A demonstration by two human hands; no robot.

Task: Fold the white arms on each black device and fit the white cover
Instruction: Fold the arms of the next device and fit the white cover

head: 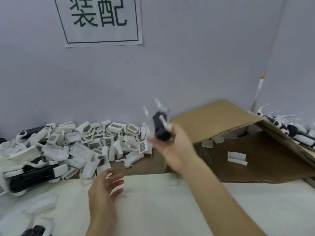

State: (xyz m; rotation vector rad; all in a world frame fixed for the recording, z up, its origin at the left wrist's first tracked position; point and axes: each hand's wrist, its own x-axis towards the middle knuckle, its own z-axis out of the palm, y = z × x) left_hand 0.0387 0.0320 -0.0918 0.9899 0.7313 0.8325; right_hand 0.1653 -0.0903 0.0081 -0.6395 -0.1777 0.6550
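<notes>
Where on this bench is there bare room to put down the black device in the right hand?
Free: the pale mat between the left hand and the right forearm, and the brown cardboard floor around one stray white piece. Crowded: the white cover pile along the wall, left. The right hand holds the black device.

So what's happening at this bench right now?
A person is working at a table. The right hand holds a black device up in the air, its white arms sticking out, not folded. The left hand is open above the white mat, holding nothing. A pile of white covers lies along the wall, and an open cardboard box sits to the right. No cover is fitted yet.
</notes>
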